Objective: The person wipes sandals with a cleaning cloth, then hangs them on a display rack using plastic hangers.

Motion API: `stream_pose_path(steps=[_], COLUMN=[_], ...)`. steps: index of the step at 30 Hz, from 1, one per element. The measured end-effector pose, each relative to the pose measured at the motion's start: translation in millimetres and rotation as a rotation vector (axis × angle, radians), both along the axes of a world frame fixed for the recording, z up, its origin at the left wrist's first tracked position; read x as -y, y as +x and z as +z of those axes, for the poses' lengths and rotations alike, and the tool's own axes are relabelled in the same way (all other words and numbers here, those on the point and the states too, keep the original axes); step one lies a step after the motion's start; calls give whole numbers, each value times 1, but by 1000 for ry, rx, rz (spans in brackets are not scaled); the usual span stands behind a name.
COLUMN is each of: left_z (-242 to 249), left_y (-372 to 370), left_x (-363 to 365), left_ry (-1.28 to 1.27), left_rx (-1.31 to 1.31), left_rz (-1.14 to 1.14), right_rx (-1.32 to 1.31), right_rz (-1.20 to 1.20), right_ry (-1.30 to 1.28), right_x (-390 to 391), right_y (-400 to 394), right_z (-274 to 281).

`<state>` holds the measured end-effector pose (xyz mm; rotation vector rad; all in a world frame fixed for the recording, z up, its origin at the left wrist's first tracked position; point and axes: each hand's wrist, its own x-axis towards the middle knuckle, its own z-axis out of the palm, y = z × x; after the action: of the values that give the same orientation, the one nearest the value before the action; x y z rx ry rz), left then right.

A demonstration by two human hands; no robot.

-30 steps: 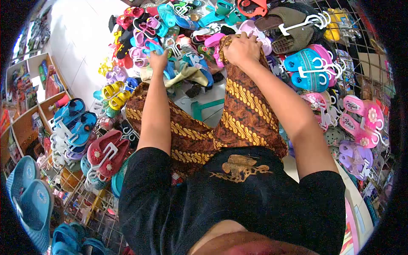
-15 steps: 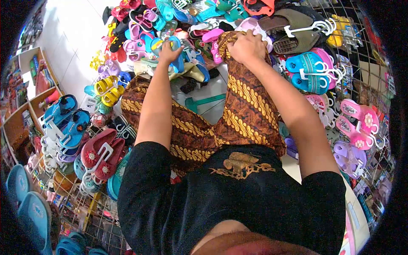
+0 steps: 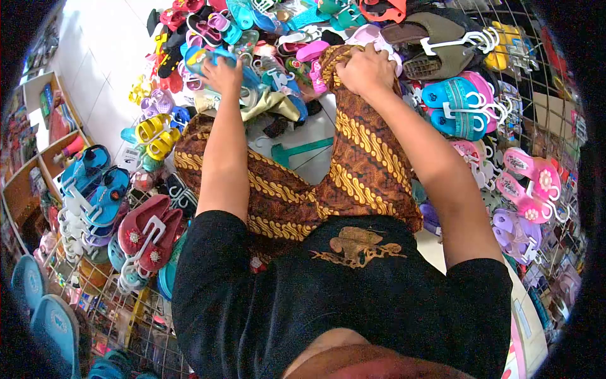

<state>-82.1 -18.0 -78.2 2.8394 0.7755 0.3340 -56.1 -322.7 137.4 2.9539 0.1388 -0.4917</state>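
Note:
My left hand (image 3: 224, 74) grips a blue sandal (image 3: 201, 60) with a yellow patch, at the left part of the shoe pile. Its fingers are slightly blurred. My right hand (image 3: 367, 72) lies over the knee of my brown and yellow batik trousers (image 3: 369, 145), fingers apart and bent over the cloth. Close to it are a pink shoe (image 3: 312, 52) and a brown sandal (image 3: 435, 41). Between my legs a green plastic hanger-like piece (image 3: 303, 150) rests on the white tiles, below a shiny beige cloth or bag (image 3: 273, 106).
Wire racks hung with sandals stand on both sides: red shoes (image 3: 151, 234) and blue sandals (image 3: 98, 189) at left, pink flowered sandals (image 3: 530, 180) and teal sandals (image 3: 454, 107) at right. Yellow shoes (image 3: 158, 136) sit left of the pile. White tiled floor (image 3: 95, 57) shows at upper left.
My left hand has moved left with the blue sandal, away from the middle of the pile. My right hand stays on the knee.

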Motion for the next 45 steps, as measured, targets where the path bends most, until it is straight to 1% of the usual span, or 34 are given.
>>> stream_pose_path(steps=[1, 4, 7, 8, 9, 10, 12, 13, 14, 15, 16, 17, 18, 21, 22, 23, 25, 27, 28, 31, 34, 36, 37, 38, 41, 42, 43, 45], left_z=[-3, -9, -7, -8, -10, -21, -53, -71, -72, -115, -142, -141, -141, -127, -122, -99, -100, -110, -107, -100, -98, -125, -120, -114, -111, -112, -115, -99], left_y=[1, 3, 5, 5, -2, -4, -12, -18, -21, -28, -39, -32, -28, -23, -16, -16, -13, -11, -10, -16, -28, -43, -46, -51, -51, -51, -42, -26], left_x=[0, 4, 12, 17, 29, 39, 58, 65, 70, 70, 70, 73, 75, 97, 104, 118, 133, 136, 137, 135, 122, 115, 113, 109, 95, 90, 81, 67], left_ry=[28, 32, -135, -210, -286, -437, -674, -661, -731, -733, -687, -647, -681, -519, -574, -568, -519, -608, -585, -527, -547, -526, -513, -522, -712, -798, -997, -816], left_rx=[109, 89, 55, 5, 24, -136, -652, -699, -765, -777, -780, -769, -827, -748, -903, -931, -954, -929, -895, -882, -912, -822, -779, -678, -539, -368, -348, -147], left_rz=[-11, 31, -175, -306, -394, -449, -499, -607, -618, -594, -567, -539, -538, -459, -420, -295, -168, -106, -54, -81, -114, -166, -192, -165, -40, 8, 59, 6], right_rx=[0, -13, 7, 19, 21, 24, 64, 41, 17, -7, -16, 9, 31, 24, 19, 20, 24, 45, 34, 15, 23, 15, 10, 31, 70, 67, 66, 48], right_rz=[-7, -13, 9, 18, 24, 29, 33, 43, 41, 27, 15, 14, 19, 26, 30, 34, 47, 55, 61, 60, 39, 37, 35, 41, 47, 48, 49, 28], right_ry=[5, 8, 24, 36, 36, 34, 45, 33, 28, 25, 42, 41, 34, 12, 8, 5, -10, -8, -7, 1, 10, 8, 9, 15, 35, 38, 40, 54], right_x=[-1, -2, -2, -3, -5, -5, -6, -6, -7, -8, -7, -7, -7, -7, -7, -8, -8, -8, -7, -7, -3, -2, -2, -1, 1, 2, 3, 4], right_y=[0, -1, -2, -2, -2, -2, -3, -2, 0, -1, 0, 2, 1, 3, 3, 3, 4, 4, 5, 4, 3, 2, 2, 1, -1, -2, -2, -1], right_z=[0, 0, 0, 0, 0, -1, -1, 0, 3, 5, 4, 2, 1, 0, 1, 1, 1, -1, 0, 1, 0, 2, 3, 2, -1, -1, -1, -3])
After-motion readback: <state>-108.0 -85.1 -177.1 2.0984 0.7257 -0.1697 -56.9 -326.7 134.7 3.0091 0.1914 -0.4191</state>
